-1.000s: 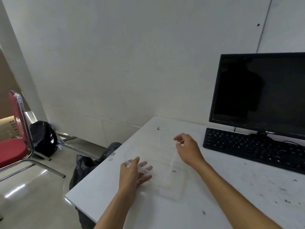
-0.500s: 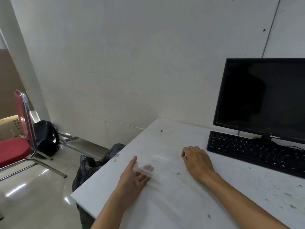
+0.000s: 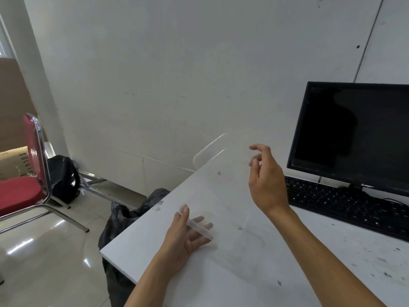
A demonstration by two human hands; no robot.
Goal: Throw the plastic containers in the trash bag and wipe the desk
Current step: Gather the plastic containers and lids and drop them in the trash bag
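Clear plastic container lies flat on the white, spotty desk, close to the desk's left edge. The left hand holds its thick rim, thumb on top. A thin clear lid with round corners tilts up in the air beside the right hand. That hand's fingers are curled, but I cannot tell if they pinch the lid. A crinkly black trash bag sits just below the left edge. A black keyboard fills the right side.

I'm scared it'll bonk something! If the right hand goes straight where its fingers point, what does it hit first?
The right hand points left, at the clear lid it seems to pinch, raised off the desk. Past that, probably just the white wall, though depth is hard to judge.
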